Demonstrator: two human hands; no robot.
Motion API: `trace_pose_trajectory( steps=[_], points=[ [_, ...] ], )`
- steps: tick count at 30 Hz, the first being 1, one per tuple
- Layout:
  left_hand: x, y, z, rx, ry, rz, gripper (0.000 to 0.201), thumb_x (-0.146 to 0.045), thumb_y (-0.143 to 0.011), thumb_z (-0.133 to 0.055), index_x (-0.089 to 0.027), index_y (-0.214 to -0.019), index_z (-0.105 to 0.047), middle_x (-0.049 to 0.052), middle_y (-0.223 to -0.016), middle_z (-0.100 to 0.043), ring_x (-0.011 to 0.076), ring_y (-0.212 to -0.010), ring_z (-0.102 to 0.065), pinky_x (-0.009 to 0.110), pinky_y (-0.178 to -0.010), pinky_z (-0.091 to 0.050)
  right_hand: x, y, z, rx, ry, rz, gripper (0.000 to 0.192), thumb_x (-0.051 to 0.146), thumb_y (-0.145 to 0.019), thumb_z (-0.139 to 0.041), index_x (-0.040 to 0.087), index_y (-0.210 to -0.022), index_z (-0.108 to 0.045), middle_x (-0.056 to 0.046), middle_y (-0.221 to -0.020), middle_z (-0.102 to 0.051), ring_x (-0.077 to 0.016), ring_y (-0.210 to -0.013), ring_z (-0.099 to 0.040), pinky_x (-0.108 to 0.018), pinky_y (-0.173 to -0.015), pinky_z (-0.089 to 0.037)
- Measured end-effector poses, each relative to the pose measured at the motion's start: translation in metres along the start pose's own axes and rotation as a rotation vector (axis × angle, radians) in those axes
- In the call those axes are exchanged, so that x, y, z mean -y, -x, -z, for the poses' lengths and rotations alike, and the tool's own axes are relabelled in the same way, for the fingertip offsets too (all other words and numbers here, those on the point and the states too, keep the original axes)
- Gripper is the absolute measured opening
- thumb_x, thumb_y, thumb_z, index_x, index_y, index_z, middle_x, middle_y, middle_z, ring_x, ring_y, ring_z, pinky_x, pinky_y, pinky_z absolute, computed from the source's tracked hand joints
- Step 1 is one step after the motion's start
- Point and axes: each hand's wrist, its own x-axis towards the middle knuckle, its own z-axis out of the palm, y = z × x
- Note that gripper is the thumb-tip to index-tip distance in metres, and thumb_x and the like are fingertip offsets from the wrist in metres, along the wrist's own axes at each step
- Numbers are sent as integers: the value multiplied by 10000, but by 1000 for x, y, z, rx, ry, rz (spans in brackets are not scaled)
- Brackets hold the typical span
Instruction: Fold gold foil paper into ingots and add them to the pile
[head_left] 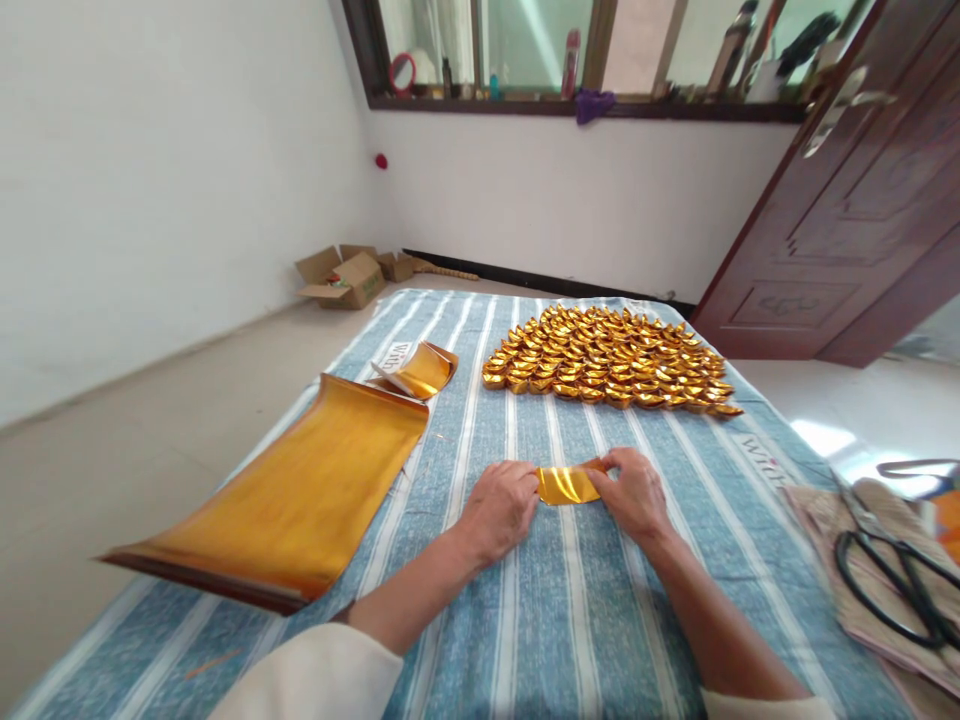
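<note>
A small piece of shiny gold foil paper [568, 486] is stretched between my two hands, just over the striped cloth. My left hand [504, 505] is closed on its left end. At the right end, my right hand [634, 490] pinches the foil between thumb and fingers. To the left lies a large stack of gold foil sheets [322, 480], its ends curling up. Behind that stack sits a smaller curled piece of gold foil [429, 370]. Many folded gold paper ingots [607, 360] stand in close rows at the far right of the table.
A blue and white striped cloth [480, 640] covers the table. Black-handled scissors [892, 575] rest on a folded beige cloth [817, 510] at the right edge. Open cardboard boxes [349, 280] stand on the floor at the far left. A dark red door [840, 220] is at the right.
</note>
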Motion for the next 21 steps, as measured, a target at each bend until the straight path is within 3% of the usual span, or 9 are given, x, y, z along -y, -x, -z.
trace_pose_trajectory(
  steps=[5,9,14,21],
  points=[
    [0,-3,-2,14,-30,14,137,-144,-889,-488,-154,-927,-619,62,-1004,-646,200,-951,-581,342,-877,-455,14,4,10,55,-245,-166,221,349,-729,-554,200,-870,-638,-23,-741,-694,-204,-691,-639,-317,-665,-459],
    [1,-4,-2,7,-28,23,119,-146,-877,-508,-151,-911,-621,64,-999,-647,203,-947,-576,340,-871,-459,22,3,16,132,-537,-270,400,352,-685,-611,181,-1045,-583,21,-642,-666,-184,-608,-623,-306,-621,-462],
    [2,-8,0,24,-10,38,88,-146,-854,-532,-160,-868,-617,59,-968,-642,199,-924,-576,331,-857,-462,20,3,14,202,-784,-357,455,394,-630,-689,161,-1008,-589,27,-631,-654,-171,-579,-615,-292,-573,-468],
    [1,-17,7,43,-5,44,81,-111,-807,-527,-166,-795,-586,47,-868,-619,194,-835,-560,305,-785,-466,13,5,13,235,-842,-390,381,369,-626,-728,167,-931,-619,21,-649,-664,-164,-575,-618,-274,-551,-461]
  ],
)
